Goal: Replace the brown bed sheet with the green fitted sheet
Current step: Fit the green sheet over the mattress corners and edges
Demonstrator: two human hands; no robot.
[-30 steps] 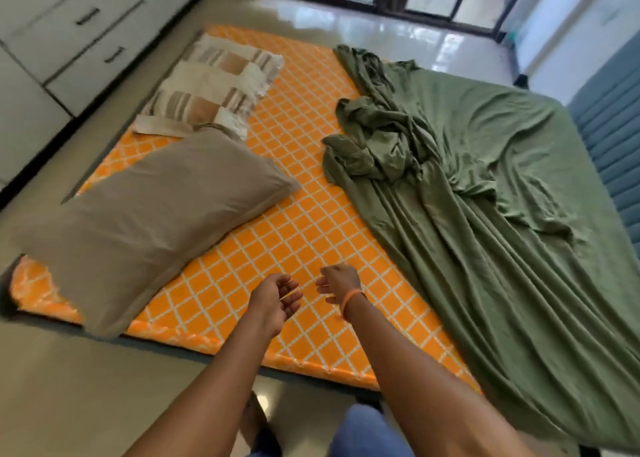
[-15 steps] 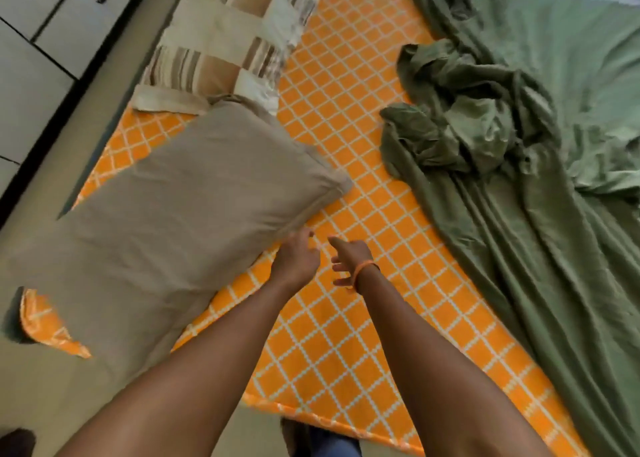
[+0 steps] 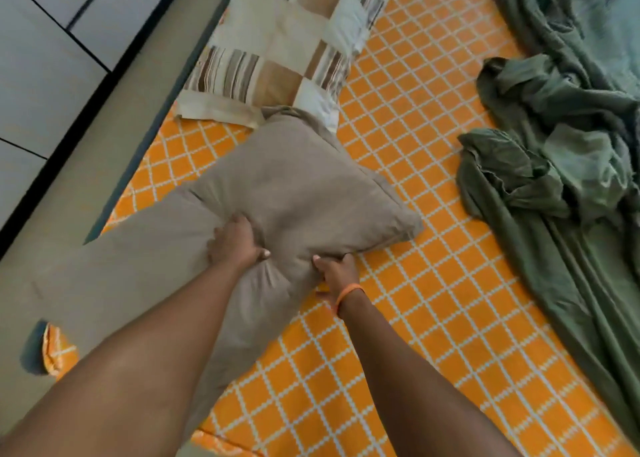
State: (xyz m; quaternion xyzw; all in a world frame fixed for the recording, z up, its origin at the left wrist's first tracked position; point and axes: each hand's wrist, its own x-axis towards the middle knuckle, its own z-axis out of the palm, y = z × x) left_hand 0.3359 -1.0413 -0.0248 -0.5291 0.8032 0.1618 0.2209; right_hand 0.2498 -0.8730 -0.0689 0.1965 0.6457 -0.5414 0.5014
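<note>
The green fitted sheet (image 3: 568, 165) is heaped on the right side of the orange-patterned mattress (image 3: 426, 276). To its left, the taupe pillow (image 3: 294, 193) is gripped by the left hand (image 3: 235, 243) and pinched at its near edge by the right hand (image 3: 337, 271). A patchwork pillow (image 3: 287, 51) is seen beyond.

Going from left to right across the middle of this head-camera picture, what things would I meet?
White drawer cabinet → plain taupe pillow gripped by both hands → bare orange lattice-patterned mattress → crumpled green fitted sheet.

Bare orange mattress (image 3: 415, 248) between taupe pillow (image 3: 294, 193) and green sheet (image 3: 554, 179).
</note>
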